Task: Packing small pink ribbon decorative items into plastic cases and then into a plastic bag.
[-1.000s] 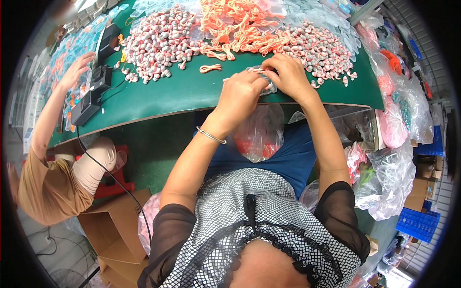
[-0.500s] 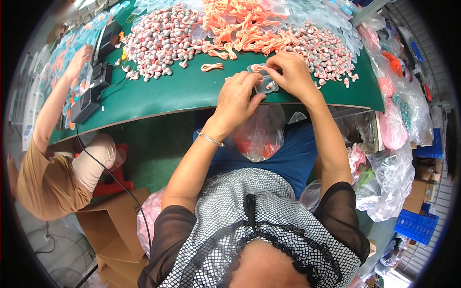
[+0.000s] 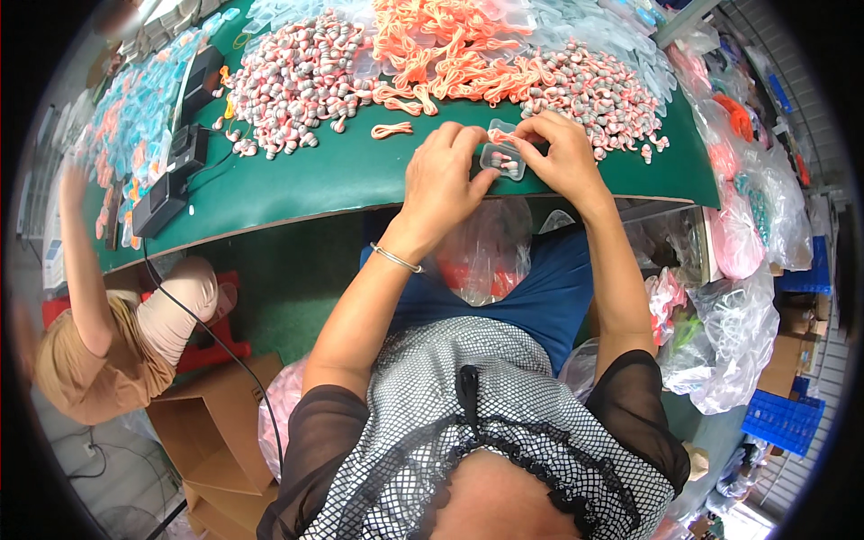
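Observation:
Near the table's front edge, a small clear plastic case (image 3: 506, 165) with its lid raised sits between my hands. Inside it lie small pink-and-grey striped pieces, shaped like earplugs. My left hand (image 3: 445, 171) grips the case's left side, thumb at the near corner and fingers at the far one. A looped orange cord (image 3: 500, 137) lies over the far part of the case. The fingertips of my right hand (image 3: 560, 157) pinch its right end. Another bundled orange cord (image 3: 392, 130) rests alone on the green tabletop (image 3: 333, 180), left of my hands.
Beyond my hands are a heap of orange cords (image 3: 441, 54), striped-piece piles at left (image 3: 297, 81) and right (image 3: 598, 99), and many clear cases (image 3: 621, 45). Black boxes (image 3: 160, 200) with a cable stand at left, near a co-worker's arm (image 3: 81, 261). Plastic bags (image 3: 738, 225) crowd the right.
The case has shifted slightly right and shows more plainly between my hands. My right hand has come a little nearer and lower with the cord. The co-worker's arm has swung left and nearer.

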The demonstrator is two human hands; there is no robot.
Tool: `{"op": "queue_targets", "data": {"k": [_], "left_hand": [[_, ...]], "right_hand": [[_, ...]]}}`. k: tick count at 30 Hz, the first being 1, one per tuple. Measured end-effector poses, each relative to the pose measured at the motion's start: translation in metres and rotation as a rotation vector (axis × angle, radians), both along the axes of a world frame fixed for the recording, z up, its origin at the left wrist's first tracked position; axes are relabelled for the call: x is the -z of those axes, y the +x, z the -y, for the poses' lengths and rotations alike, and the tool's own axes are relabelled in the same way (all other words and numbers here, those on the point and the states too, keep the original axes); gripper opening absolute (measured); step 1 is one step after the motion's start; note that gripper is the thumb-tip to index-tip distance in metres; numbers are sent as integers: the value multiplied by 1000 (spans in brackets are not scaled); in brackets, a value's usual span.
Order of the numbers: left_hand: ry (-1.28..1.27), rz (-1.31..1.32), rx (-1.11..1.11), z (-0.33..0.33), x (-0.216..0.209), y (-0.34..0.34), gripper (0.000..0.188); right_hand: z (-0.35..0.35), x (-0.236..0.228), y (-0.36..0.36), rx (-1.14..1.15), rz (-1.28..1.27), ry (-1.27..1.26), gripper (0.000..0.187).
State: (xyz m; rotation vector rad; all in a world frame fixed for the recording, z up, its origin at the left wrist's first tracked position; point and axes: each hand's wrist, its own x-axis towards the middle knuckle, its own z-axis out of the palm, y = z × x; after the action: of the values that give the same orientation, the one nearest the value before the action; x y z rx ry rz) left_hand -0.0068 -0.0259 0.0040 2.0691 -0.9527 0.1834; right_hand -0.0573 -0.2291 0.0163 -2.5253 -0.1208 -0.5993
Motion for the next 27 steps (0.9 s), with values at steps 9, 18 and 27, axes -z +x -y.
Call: {"op": "queue_targets", "data": {"k": [9, 18, 27], "left_hand": [[146, 253, 140, 11, 2, 8, 49], [169, 235, 158, 8, 3, 8, 48], [13, 180, 8, 11, 1, 3, 71]], "right_hand": [[-15, -8, -23, 83, -27, -294, 8], [8, 7, 3, 120, -58, -240, 23], [-5, 3, -11, 45, 13, 95, 19]]}}
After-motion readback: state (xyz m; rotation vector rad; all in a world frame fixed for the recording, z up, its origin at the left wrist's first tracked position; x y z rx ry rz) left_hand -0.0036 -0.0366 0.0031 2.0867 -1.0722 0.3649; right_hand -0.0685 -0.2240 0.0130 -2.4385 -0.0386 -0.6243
